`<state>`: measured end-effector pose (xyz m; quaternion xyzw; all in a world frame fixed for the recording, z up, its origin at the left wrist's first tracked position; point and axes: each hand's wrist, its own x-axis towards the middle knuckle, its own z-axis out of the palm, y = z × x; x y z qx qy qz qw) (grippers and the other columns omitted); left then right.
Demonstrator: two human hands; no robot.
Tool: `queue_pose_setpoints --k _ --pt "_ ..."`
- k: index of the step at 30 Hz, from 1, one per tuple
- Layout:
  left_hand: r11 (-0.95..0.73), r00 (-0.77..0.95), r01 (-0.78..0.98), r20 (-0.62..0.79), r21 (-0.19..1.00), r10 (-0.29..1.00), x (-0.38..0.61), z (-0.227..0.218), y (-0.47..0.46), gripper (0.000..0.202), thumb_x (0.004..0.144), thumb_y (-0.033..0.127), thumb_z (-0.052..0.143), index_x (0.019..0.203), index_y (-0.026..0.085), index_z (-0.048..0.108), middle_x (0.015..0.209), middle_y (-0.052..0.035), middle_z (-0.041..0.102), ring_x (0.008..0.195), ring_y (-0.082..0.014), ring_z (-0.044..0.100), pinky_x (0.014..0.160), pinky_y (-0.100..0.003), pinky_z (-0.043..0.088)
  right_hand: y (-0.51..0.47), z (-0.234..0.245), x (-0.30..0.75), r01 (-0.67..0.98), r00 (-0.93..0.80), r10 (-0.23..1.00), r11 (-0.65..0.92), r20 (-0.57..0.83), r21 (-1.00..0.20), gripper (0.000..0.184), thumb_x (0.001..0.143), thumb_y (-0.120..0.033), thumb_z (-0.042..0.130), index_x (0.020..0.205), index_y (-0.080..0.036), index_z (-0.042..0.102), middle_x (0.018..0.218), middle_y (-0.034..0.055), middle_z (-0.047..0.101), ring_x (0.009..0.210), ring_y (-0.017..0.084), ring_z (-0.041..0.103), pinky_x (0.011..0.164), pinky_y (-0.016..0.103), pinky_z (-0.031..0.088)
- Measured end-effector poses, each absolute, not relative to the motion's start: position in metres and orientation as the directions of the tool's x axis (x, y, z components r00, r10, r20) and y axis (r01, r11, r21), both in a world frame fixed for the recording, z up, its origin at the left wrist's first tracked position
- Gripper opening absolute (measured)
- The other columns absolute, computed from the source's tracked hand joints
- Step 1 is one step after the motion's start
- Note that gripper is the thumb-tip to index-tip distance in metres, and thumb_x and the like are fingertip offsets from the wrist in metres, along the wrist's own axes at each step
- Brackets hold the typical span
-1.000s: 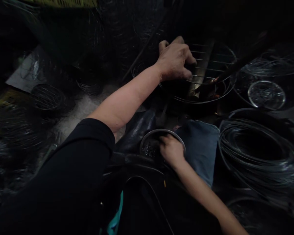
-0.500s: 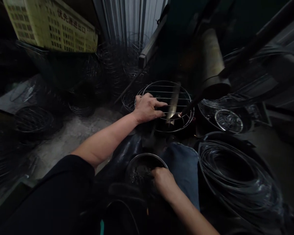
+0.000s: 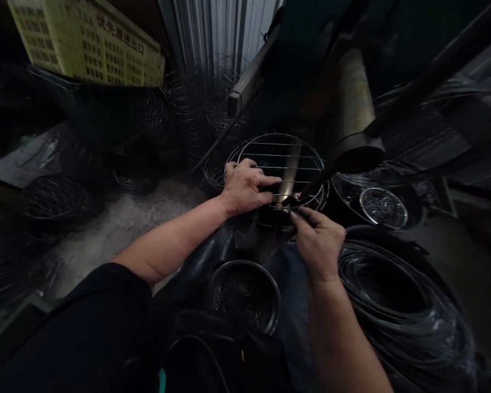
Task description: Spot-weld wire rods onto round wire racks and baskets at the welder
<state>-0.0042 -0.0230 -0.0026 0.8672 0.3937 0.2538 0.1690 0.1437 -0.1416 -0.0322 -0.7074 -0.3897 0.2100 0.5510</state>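
A round wire rack [image 3: 306,153] with parallel cross wires lies over a metal bar [image 3: 289,176], under a dark electrode arm [image 3: 317,180]. My left hand [image 3: 245,188] presses down on the rack's left side, fingers curled over its wires. My right hand [image 3: 317,240] is raised at the rack's near edge, fingers pinched together on something too small to make out, close to the electrode tip. A metal bowl [image 3: 265,275] with small dark pieces sits on my lap below both hands.
A big coil of dark wire [image 3: 396,295] lies at the right. A second bowl [image 3: 382,206] sits amid wire rings behind it. Stacked wire racks [image 3: 57,199] stand on the left of the concrete floor, with a yellow crate [image 3: 85,38] above.
My right hand left the bowl on my lap and rose to the rack's near edge, fingers pinched. The left hand stays on the rack. The view tilted up earlier.
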Motion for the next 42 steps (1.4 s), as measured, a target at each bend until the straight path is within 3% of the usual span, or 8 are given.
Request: queue_pose_setpoints --k 4,8,19,26,42 --pt "-0.641 0.571 0.592 0.307 0.488 0.762 -0.006 -0.003 -0.016 0.038 0.074 0.044 0.072 0.112 0.039 0.074 0.089 -0.002 0.074 0.116 -0.0295 0.049 0.096 -0.05 0.022 -0.136 -0.036 0.135 0.01 0.678 0.735 -0.003 0.005 -1.0 0.029 0.063 -0.036 0.078 0.08 -0.014 0.074 0.053 -0.0007 0.065 0.041 0.014 0.06 0.039 0.022 0.044" --pt "-0.676 0.604 0.584 0.315 0.45 0.732 -0.005 -0.002 -0.01 0.037 0.075 0.041 0.071 0.112 0.039 0.073 0.09 -0.0026 0.073 0.116 -0.0303 0.047 0.096 -0.051 0.022 -0.13 -0.031 0.132 -0.157 0.683 0.728 0.079 -0.05 -0.984 0.025 0.058 -0.03 0.079 0.075 -0.013 0.072 0.054 -0.0004 0.066 0.04 0.013 0.06 0.036 0.02 0.043" --pt "-0.69 0.636 0.559 0.295 0.46 0.713 -0.005 -0.003 -0.011 0.035 0.076 0.039 0.069 0.11 0.041 0.074 0.09 -0.0005 0.073 0.115 -0.0288 0.047 0.096 -0.051 0.021 -0.137 -0.053 0.127 -0.126 0.742 0.67 0.166 0.018 -0.978 0.022 0.063 -0.027 0.082 0.08 -0.014 0.074 0.059 -0.0014 0.068 0.046 0.013 0.063 0.046 0.024 0.052" --pt "-0.682 0.633 0.563 0.287 0.466 0.719 0.0 0.001 -0.009 0.035 0.076 0.038 0.069 0.11 0.042 0.074 0.091 -0.0009 0.073 0.116 -0.0292 0.046 0.098 -0.051 0.019 -0.131 -0.054 0.132 -0.074 0.762 0.644 0.196 0.071 -0.978 0.02 0.062 -0.026 0.082 0.078 -0.015 0.075 0.064 -0.0013 0.069 0.047 0.012 0.062 0.048 0.024 0.051" --pt "-0.602 0.604 0.594 0.199 0.533 0.772 0.01 0.004 0.0 0.035 0.072 0.04 0.071 0.108 0.04 0.075 0.087 0.0009 0.073 0.113 -0.0273 0.048 0.099 -0.049 0.021 -0.122 -0.038 0.138 -0.111 0.736 0.676 0.16 0.027 -0.981 0.022 0.06 -0.026 0.081 0.077 -0.014 0.073 0.059 -0.0009 0.068 0.042 0.012 0.06 0.038 0.021 0.045"
